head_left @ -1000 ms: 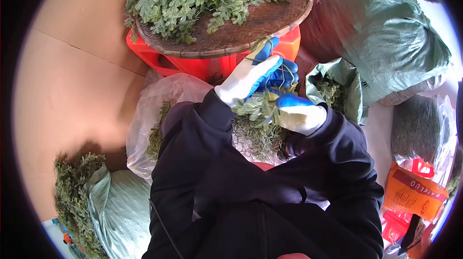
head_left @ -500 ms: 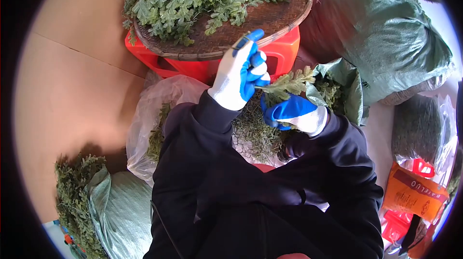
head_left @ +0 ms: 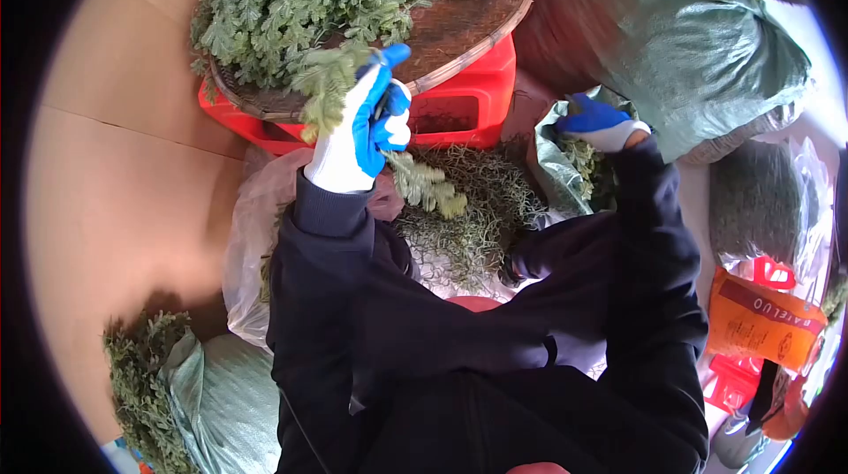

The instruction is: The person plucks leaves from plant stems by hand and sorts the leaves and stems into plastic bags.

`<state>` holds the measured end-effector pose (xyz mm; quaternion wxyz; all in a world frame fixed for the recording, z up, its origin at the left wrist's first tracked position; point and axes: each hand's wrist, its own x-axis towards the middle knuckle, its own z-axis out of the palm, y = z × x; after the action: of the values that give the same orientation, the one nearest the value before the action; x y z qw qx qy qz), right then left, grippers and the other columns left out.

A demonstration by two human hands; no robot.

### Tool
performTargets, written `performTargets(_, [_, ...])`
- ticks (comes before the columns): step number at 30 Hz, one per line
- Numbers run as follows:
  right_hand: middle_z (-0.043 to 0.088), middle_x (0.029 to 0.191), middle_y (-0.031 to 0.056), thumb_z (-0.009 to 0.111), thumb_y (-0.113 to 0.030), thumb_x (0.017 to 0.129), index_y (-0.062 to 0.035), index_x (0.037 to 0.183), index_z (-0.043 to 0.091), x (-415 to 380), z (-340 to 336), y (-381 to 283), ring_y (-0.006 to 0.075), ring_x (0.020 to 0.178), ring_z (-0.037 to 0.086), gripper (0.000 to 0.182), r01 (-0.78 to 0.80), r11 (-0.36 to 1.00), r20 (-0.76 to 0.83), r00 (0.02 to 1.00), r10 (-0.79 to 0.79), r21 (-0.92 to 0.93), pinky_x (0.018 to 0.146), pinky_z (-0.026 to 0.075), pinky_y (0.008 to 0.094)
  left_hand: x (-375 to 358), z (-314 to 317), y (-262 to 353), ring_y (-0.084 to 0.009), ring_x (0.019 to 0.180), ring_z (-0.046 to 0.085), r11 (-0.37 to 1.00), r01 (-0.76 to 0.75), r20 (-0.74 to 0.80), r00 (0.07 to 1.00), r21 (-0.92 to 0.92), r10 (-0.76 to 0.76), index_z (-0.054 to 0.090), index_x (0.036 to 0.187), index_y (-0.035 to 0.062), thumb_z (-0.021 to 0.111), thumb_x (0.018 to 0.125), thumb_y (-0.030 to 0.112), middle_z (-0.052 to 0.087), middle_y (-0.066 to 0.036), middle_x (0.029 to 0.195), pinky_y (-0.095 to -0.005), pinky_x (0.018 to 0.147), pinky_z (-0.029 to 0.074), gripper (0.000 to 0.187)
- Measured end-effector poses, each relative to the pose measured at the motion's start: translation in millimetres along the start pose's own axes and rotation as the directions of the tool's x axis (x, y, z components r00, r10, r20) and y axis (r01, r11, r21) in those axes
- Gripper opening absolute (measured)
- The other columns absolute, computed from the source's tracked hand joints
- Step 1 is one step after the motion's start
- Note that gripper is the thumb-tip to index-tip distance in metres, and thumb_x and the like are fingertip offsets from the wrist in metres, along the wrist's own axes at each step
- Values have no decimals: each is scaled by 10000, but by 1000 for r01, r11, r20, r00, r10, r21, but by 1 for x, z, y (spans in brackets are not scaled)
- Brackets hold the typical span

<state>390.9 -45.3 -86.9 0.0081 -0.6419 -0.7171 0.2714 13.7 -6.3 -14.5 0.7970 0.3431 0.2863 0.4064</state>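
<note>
My left hand (head_left: 367,125), in a white and blue glove, is closed on a green leafy sprig (head_left: 424,184), with leaves sticking out on both sides of the fist. It is just in front of a round woven tray (head_left: 477,19) heaped with green sprigs (head_left: 309,6). My right hand (head_left: 601,123), gloved the same way, reaches to the mouth of an open green sack (head_left: 556,165) holding more greenery (head_left: 583,160). Its fingertips are partly hidden at the sack's edge, and I cannot make out whether they hold anything.
Red plastic stools (head_left: 477,94) support the tray. Thin cut stems (head_left: 473,200) lie heaped between my legs. A clear plastic bag (head_left: 252,253) is at left, a large green sack (head_left: 680,41) at upper right, another sack (head_left: 230,394) at lower left, an orange bag (head_left: 760,324) at right.
My right hand has left the sprig near my left hand and moved up and right to the sack. My left hand has moved left and down with greenery. The whole view has shifted slightly.
</note>
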Motion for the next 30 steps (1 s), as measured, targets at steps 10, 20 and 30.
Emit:
performTargets(10, [659,1163,98,579,-318,881,-90,1129,683,17,52,171,255,1116,586,353,-204,979,180,964,197,19,958,433,363,-2,-10,-10,-141,588,541,985,34,85,996,-171,-19,436,1367,48,460,1018,310,615,-69,809,-306,546,451,437])
performTargets(20, [659,1166,10,624,-414,893,-122,1216,652,2,55,172,135,1008,595,436,-574,770,194,819,540,278,902,444,298,0,-11,-19,-181,649,603,990,101,114,989,-103,-89,503,1293,43,455,1018,345,659,-99,839,-308,572,474,411])
performTargets(30, [659,1185,140,661,-356,824,-88,1113,697,19,43,191,260,1139,603,396,-452,696,267,697,666,-558,928,472,414,0,2,-21,-215,915,642,977,178,71,980,115,-187,440,1351,68,474,1010,352,623,-117,1071,-322,764,517,445])
